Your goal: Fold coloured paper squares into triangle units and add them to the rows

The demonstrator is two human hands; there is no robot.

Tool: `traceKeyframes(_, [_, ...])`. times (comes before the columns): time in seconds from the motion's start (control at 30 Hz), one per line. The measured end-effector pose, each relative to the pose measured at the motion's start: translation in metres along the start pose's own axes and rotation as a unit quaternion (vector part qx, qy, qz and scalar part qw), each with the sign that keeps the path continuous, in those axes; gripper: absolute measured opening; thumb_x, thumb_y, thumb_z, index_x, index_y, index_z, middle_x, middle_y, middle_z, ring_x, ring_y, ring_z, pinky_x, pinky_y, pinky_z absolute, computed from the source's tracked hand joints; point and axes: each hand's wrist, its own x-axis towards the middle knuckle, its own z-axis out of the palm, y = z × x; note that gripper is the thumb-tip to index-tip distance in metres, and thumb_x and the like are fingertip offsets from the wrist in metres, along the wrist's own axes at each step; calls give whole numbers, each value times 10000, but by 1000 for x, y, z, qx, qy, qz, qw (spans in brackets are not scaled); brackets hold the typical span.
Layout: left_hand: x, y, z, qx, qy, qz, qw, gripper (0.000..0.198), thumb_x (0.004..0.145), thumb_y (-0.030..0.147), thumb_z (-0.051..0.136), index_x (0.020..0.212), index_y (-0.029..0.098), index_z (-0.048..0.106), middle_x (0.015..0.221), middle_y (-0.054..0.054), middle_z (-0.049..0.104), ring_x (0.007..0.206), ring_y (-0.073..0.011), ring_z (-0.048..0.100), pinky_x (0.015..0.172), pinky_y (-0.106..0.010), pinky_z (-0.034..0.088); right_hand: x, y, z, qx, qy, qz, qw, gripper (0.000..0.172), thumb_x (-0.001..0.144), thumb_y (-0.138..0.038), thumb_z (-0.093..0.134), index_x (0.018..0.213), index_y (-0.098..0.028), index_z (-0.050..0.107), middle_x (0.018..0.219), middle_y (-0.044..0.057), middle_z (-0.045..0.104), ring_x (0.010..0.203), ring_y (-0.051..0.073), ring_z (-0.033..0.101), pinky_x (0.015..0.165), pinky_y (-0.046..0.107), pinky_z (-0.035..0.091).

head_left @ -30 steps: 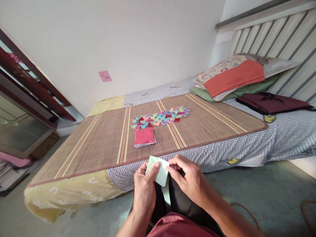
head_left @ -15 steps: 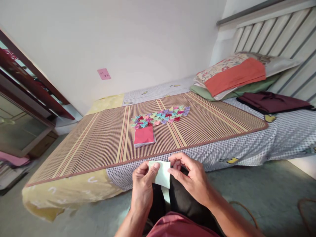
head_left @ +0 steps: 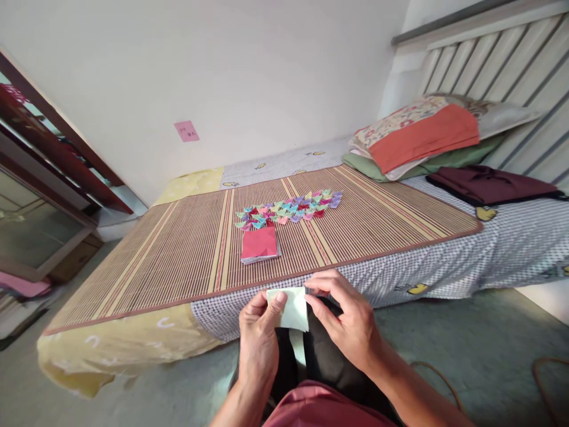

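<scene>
A pale green sheet of folded paper [head_left: 293,309] is held over my lap, close to the front edge of the bed. My left hand [head_left: 261,326] grips its left side, thumb on top and fingers behind. At the upper right corner, my right hand [head_left: 344,314] pinches the paper between thumb and forefinger. Beyond my hands, a stack of square paper [head_left: 259,244] with a red sheet on top lies on the striped mat. Just behind it sit several rows of small folded paper pieces [head_left: 288,209] in many colours.
The striped bamboo mat [head_left: 186,255] covers much of the bed. Pillows [head_left: 422,136] and a folded maroon garment [head_left: 489,184] lie at the right, by the headboard [head_left: 502,71]. A pink card [head_left: 186,131] is on the wall. A brown cord [head_left: 438,376] runs along the floor.
My right thumb and forefinger have closed on the paper's upper right corner and moved slightly up. The paper's lower right edge now sits a little higher. My left hand keeps its grip.
</scene>
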Motion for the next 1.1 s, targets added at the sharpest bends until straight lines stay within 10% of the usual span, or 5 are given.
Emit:
traceKeyframes(0.7, [-1, -4, 0, -1, 4, 0, 1000, 293, 768, 395, 902, 739, 167, 722, 659, 28, 629, 557, -105, 506, 576, -229, 432, -2, 3, 0, -58, -39, -62, 996, 201, 1020, -114, 591, 1148, -249, 667, 1048, 88, 718, 992, 250, 704, 883, 413, 587])
traceKeyframes(1.1, [-7, 1, 6, 32, -8, 10, 999, 324, 762, 417, 905, 729, 152, 721, 658, -1, 652, 584, -112, 531, 571, -217, 447, 5, -2, -5, 183, -40, 199, 962, 206, 942, -273, 666, 758, -209, 597, 802, 14, 661, 665, 144, 597, 608, 245, 488])
